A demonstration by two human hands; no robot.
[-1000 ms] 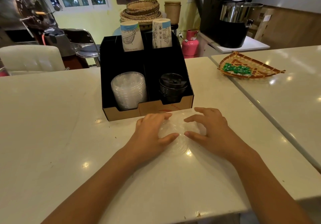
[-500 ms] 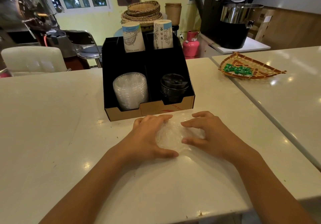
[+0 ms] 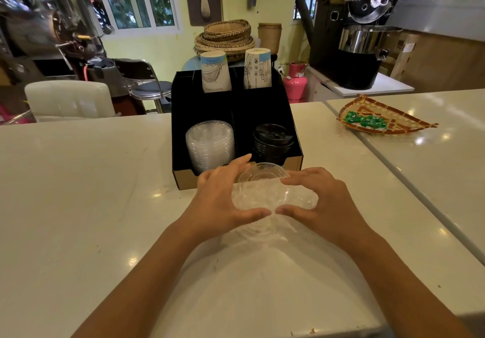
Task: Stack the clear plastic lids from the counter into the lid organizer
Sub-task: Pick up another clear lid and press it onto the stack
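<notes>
A small stack of clear plastic lids (image 3: 265, 190) is cupped between both hands just in front of the black lid organizer (image 3: 183, 180). My left hand (image 3: 220, 201) grips its left side and my right hand (image 3: 325, 201) its right side, thumbs nearly touching at the near edge. The stack's far edge tilts up off the white counter (image 3: 78, 206). In the organizer's left front compartment leans a row of clear lids (image 3: 210, 143); the right one holds black lids (image 3: 273, 138). More clear lids (image 3: 262, 232) lie flat under my thumbs.
Two paper cup stacks (image 3: 215, 72) stand upside down in the organizer's back slots. A woven tray with green packets (image 3: 380, 120) lies on the adjoining counter to the right. A seam runs between the two counters. Chairs and machines stand beyond the counter.
Both hands have closed around the clear lids and lifted their far edge off the counter, toward the organizer. Before, the hands lay flat over the lids.
</notes>
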